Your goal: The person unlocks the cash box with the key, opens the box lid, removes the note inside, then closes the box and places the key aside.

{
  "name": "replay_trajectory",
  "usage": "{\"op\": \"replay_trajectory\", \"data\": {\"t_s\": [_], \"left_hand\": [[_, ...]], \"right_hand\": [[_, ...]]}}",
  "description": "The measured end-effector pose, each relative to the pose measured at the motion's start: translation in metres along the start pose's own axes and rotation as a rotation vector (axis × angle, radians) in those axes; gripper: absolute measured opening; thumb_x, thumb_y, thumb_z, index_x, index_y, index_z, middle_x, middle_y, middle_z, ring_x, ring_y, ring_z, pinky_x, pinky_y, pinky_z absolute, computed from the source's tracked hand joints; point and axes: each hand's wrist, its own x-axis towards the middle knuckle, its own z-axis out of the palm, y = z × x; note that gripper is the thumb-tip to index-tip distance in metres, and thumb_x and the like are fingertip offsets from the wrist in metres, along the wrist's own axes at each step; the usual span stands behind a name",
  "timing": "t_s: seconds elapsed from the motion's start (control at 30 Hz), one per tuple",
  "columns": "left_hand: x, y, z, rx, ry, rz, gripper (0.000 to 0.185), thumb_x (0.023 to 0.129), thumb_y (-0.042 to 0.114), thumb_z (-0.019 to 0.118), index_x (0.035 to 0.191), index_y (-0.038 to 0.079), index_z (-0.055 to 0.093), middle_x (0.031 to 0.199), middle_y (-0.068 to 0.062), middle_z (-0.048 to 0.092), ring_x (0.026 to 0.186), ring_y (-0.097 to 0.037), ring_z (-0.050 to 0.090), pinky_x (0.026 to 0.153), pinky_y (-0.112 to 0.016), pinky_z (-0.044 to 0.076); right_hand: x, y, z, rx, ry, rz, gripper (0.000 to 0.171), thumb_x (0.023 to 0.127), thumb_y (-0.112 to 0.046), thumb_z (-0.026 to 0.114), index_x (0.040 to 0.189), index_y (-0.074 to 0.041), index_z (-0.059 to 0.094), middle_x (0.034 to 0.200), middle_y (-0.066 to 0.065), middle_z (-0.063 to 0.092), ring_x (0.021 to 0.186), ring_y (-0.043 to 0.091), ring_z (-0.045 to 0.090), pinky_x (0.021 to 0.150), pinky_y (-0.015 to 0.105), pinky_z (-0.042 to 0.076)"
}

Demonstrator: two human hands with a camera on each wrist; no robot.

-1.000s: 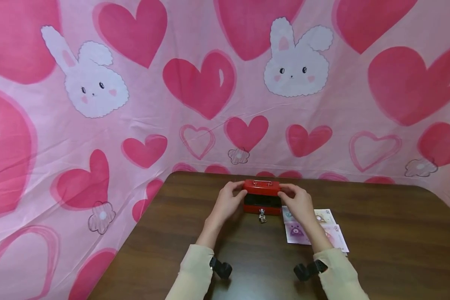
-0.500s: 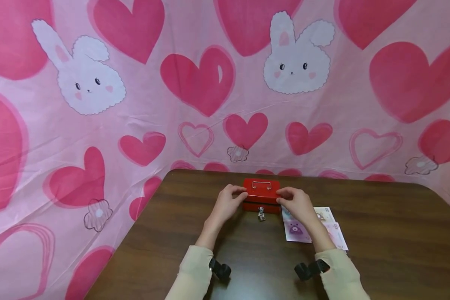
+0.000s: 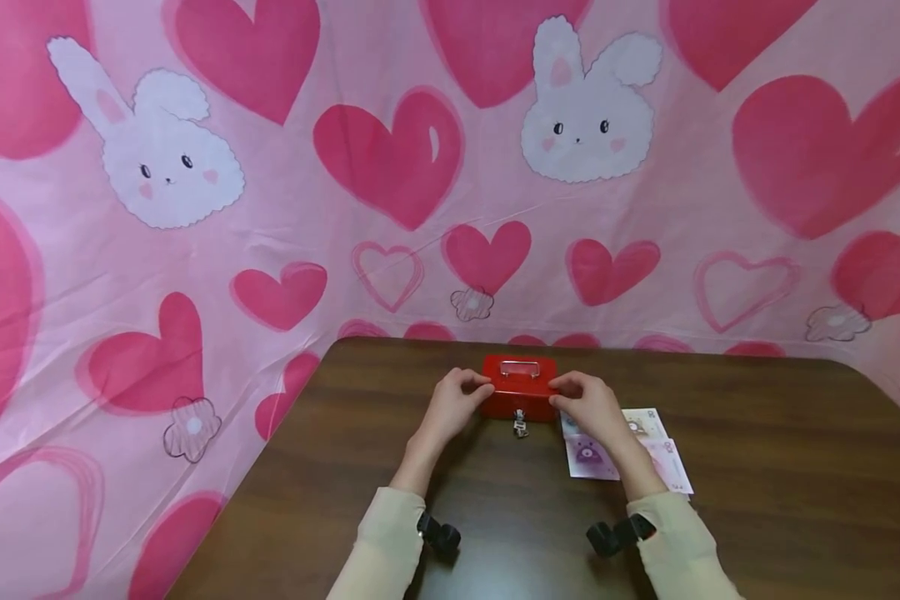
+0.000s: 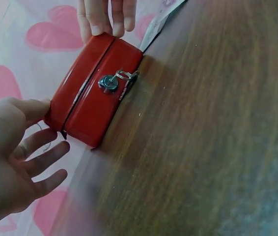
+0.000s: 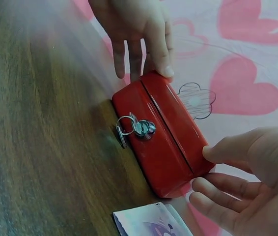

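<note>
On table, both hands [image 3: 457, 404] [image 3: 591, 406] press red cashbox [image 3: 520, 388] lid shut.

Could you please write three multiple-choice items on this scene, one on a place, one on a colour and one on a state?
1. Where do the play banknotes lie?
A. On top of the box
B. On the table, under the right arm beside the box
C. At the left table edge

2. What colour is the cash box?
A. Red
B. Blue
C. Green

3. In what state is the box lid?
A. Wide open
B. Taken off
C. Down on the box, key in the lock

Answers: 1 B, the head view shows the notes on the table by the right hand. 2 A, all views show red metal. 3 C, both wrist views show the lid down; the left hand touches its end.
</note>
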Motion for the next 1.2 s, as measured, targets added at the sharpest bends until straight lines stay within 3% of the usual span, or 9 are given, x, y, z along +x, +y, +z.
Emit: {"op": "replay_trajectory", "data": {"t_s": [0.3, 0.57, 0.7, 0.83, 1.0, 1.1, 1.2], "left_hand": [[0.001, 0.003, -0.002, 0.013, -0.031, 0.014, 0.016, 0.093, 0.028, 0.069, 0.103, 0.018, 0.077, 0.103, -0.002, 0.066, 0.097, -0.019, 0.058, 0.093, -0.043, 0.051], [0.001, 0.003, -0.003, 0.032, -0.039, 0.011, 0.015, 0.094, 0.029, 0.069, 0.104, 0.019, 0.074, 0.102, 0.000, 0.062, 0.096, -0.017, 0.058, 0.089, -0.036, 0.054], [0.003, 0.006, -0.004, 0.036, -0.006, 0.054, 0.013, 0.093, 0.027, 0.070, 0.103, 0.018, 0.074, 0.102, 0.000, 0.062, 0.094, -0.016, 0.060, 0.087, -0.033, 0.054], [0.005, 0.008, -0.004, 0.012, 0.028, 0.098, 0.013, 0.092, 0.022, 0.071, 0.102, 0.015, 0.074, 0.104, -0.004, 0.063, 0.093, -0.019, 0.063, 0.087, -0.034, 0.055], [0.003, 0.006, -0.002, 0.010, -0.070, 0.073, 0.034, 0.088, 0.021, 0.076, 0.120, 0.012, 0.068, 0.123, -0.009, 0.058, 0.111, -0.025, 0.062, 0.100, -0.041, 0.053], [0.001, 0.004, -0.001, 0.034, -0.139, 0.047, 0.050, 0.087, 0.024, 0.077, 0.133, 0.013, 0.061, 0.138, -0.010, 0.052, 0.124, -0.027, 0.054, 0.107, -0.046, 0.047], [0.000, 0.003, 0.000, 0.042, -0.158, 0.046, 0.054, 0.088, 0.023, 0.076, 0.138, 0.014, 0.057, 0.144, -0.011, 0.050, 0.129, -0.029, 0.052, 0.110, -0.048, 0.044]], "right_hand": [[0.001, -0.001, 0.000, -0.024, -0.013, 0.020, 0.025, 0.092, -0.013, 0.067, 0.115, -0.003, 0.068, 0.113, 0.020, 0.070, 0.103, 0.033, 0.063, 0.096, 0.052, 0.051], [-0.001, -0.008, -0.003, -0.113, 0.025, -0.043, 0.019, 0.092, -0.016, 0.066, 0.107, -0.004, 0.070, 0.105, 0.017, 0.066, 0.096, 0.031, 0.060, 0.091, 0.050, 0.052], [-0.004, -0.015, -0.006, -0.122, 0.011, -0.058, 0.015, 0.092, -0.017, 0.066, 0.101, -0.007, 0.072, 0.096, 0.011, 0.071, 0.085, 0.024, 0.062, 0.079, 0.041, 0.054], [-0.006, -0.018, 0.000, -0.092, -0.114, -0.052, 0.014, 0.092, -0.017, 0.066, 0.097, -0.006, 0.073, 0.082, 0.007, 0.070, 0.067, 0.018, 0.061, 0.062, 0.030, 0.053], [-0.011, -0.021, 0.018, -0.076, -0.268, -0.040, 0.015, 0.092, -0.017, 0.067, 0.096, -0.005, 0.074, 0.074, 0.006, 0.070, 0.052, 0.016, 0.059, 0.047, 0.027, 0.051], [-0.013, -0.022, 0.027, -0.079, -0.285, -0.005, 0.013, 0.091, -0.019, 0.069, 0.094, -0.007, 0.074, 0.071, 0.005, 0.069, 0.049, 0.016, 0.056, 0.042, 0.027, 0.048], [-0.014, -0.022, 0.031, -0.081, -0.267, 0.019, 0.011, 0.091, -0.018, 0.070, 0.094, -0.008, 0.074, 0.070, 0.005, 0.068, 0.049, 0.017, 0.055, 0.042, 0.027, 0.048]]}}
